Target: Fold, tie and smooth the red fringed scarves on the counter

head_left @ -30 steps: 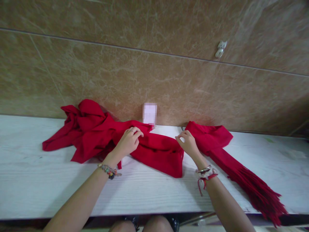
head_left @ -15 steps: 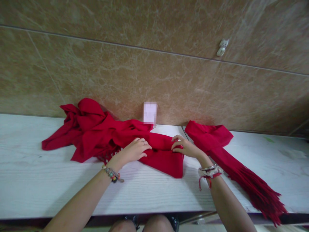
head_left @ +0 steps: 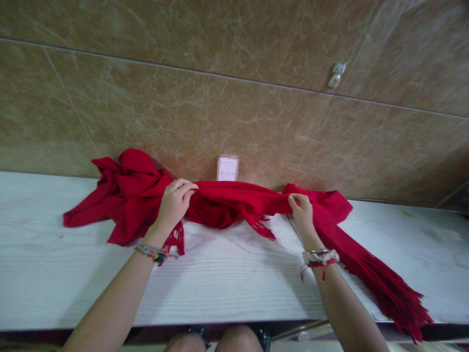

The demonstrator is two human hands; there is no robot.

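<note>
A red fringed scarf (head_left: 234, 195) is stretched sideways between my two hands, lifted at its upper edge, with fringe hanging below it. My left hand (head_left: 176, 200) pinches its left end, beside a crumpled heap of red cloth (head_left: 135, 195). At the other end, my right hand (head_left: 302, 210) grips the scarf between thumb and fingers. Just right of that hand lies another red scarf (head_left: 330, 215), folded over at the top, its long fringe (head_left: 399, 293) reaching the table's front edge. Whether the heap and the held scarf are one piece, I cannot tell.
The white wood-grain table (head_left: 227, 278) runs along a brown marbled tile wall (head_left: 183, 112). A small pale card (head_left: 227, 168) stands against the wall behind the scarf. Higher up on the wall is a white cat-shaped hook (head_left: 336, 75). My knees (head_left: 236, 340) are below the front edge.
Both hands have moved apart and away from me, from resting on the folded cloth to holding its ends. The folded piece is now lifted and spread, showing fringe.
</note>
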